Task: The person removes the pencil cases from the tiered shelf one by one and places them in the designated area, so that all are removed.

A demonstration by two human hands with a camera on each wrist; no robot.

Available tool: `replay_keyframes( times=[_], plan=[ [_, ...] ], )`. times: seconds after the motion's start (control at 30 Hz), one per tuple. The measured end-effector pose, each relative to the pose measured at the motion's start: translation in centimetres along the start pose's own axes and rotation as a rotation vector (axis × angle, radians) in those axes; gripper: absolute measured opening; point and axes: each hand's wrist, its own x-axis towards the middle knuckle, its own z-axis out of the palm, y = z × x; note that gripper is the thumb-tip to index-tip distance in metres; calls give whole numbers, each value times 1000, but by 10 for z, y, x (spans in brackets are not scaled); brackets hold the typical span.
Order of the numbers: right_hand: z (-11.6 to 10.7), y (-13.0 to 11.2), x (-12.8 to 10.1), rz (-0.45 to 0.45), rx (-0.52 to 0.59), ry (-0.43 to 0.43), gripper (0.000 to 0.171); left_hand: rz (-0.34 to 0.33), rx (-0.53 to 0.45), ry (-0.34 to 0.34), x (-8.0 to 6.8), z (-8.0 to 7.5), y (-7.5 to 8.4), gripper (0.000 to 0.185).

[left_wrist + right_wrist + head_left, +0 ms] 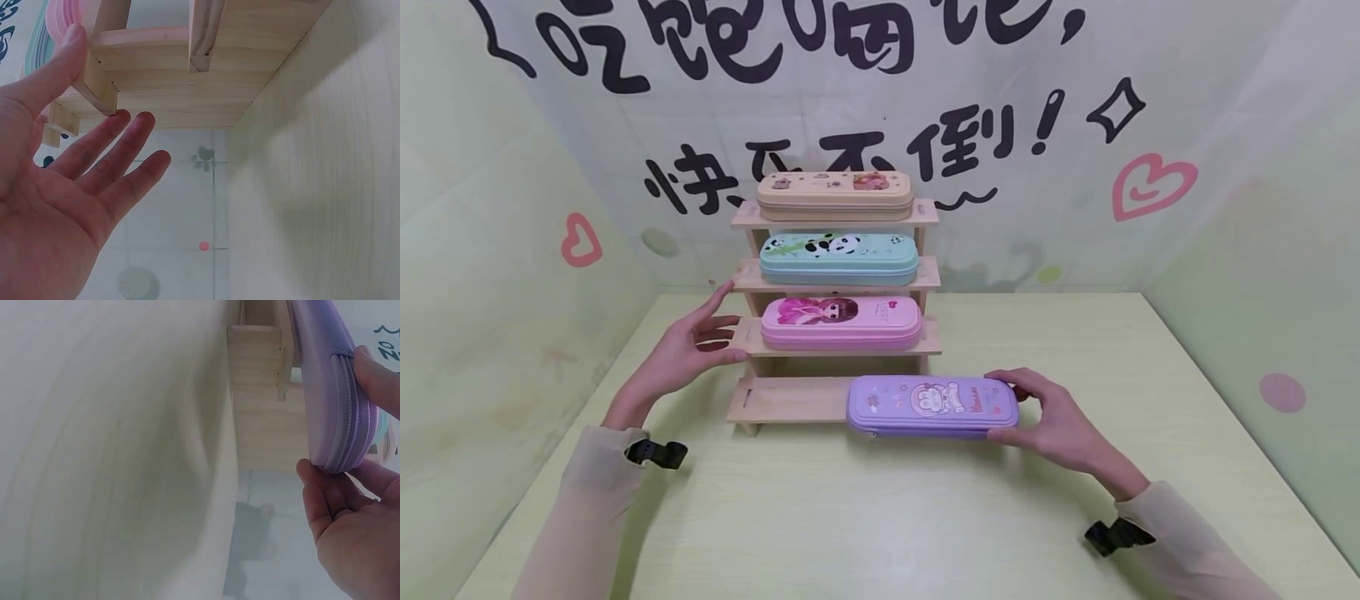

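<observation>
Right hand (1060, 425) grasps the right end of the purple pencil case (932, 406): thumb on the near edge, fingers curled over the far top edge. In the right wrist view the thumb (319, 487) sits under the case's zipped end (340, 394) and a finger presses on the opposite face.

The purple pencil case lies flat, long side left to right, on the lowest step of the wooden rack (790, 400). It covers the right half of that step and overhangs the rack's right end; the left half of the step is bare wood.

Left hand (688, 350) is released, fingers straight and spread, holding nothing. It sits at the left end of the rack, level with the second step. In the head view the fingertips lie just beside the step's left edge; in the left wrist view the thumb (59, 62) lies against the wooden edge (100, 87) and the other fingers are just short of it.

Rack: four steps rising toward the far wall, standing on the pale green surface (880, 517). Second step carries a pink pencil case (841, 322), third a teal panda pencil case (838, 257), top a peach pencil case (835, 195). Each lies flat and centred on its step.

Backdrop (1150, 100) carries black characters and pink hearts. Both forearms wear sheer sleeves with black wrist straps (655, 452).
</observation>
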Motion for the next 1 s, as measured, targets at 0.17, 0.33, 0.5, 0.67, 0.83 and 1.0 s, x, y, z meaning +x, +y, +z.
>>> replay_keyframes(
  times=[0.17, 0.33, 0.5, 0.67, 0.83, 1.0],
  plan=[
    [-11, 3, -4, -14, -29, 8, 69, 4, 1, 2, 0, 0, 0, 107],
    [-22, 4, -10, -31, -41, 15, 70, 10, 3, 4, 0, 0, -1, 107],
    [-36, 6, -17, -42, -41, 16, 70, 11, 8, 5, 0, 1, 0, 107],
    [-50, 12, -23, -57, -34, 19, 70, 13, 8, 4, 0, 1, 0, 107],
    [-64, 19, -29, -65, -45, 27, 71, 14, 0, 4, 0, 1, -1, 107],
    [-77, 26, -33, -82, -42, 28, 73, 16, -4, 3, 0, 1, -2, 107]
  ],
)
